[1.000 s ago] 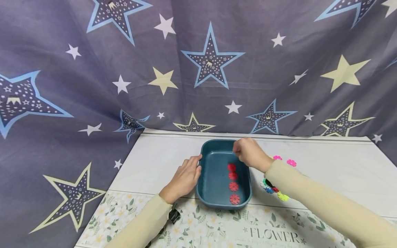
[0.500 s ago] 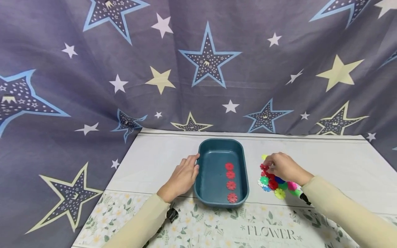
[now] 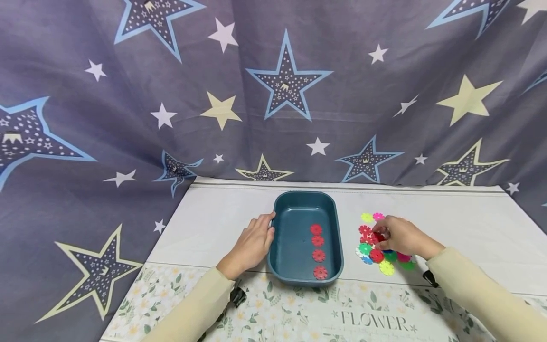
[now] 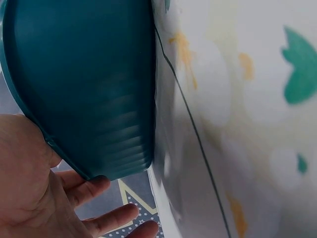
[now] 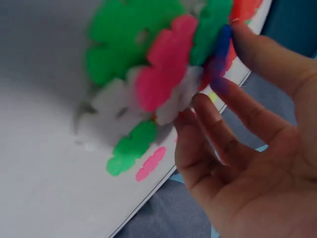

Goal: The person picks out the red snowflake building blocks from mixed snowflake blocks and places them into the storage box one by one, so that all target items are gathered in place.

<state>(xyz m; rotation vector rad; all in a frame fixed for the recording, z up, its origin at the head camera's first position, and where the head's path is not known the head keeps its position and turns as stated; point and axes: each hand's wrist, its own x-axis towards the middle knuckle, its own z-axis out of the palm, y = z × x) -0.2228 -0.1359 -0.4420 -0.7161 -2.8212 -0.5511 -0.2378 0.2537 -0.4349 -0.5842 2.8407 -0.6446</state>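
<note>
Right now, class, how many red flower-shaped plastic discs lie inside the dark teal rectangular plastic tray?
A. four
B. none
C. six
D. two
A: the head view shows four red flower-shaped plastic discs lying in a line along the right side of the dark teal rectangular plastic tray, while the other coloured discs sit outside it on the table.

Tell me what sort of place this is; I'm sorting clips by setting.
Probably a home-style tabletop setup: a star-print curtain as backdrop, a floral tablecloth, and a teal tray.
</note>
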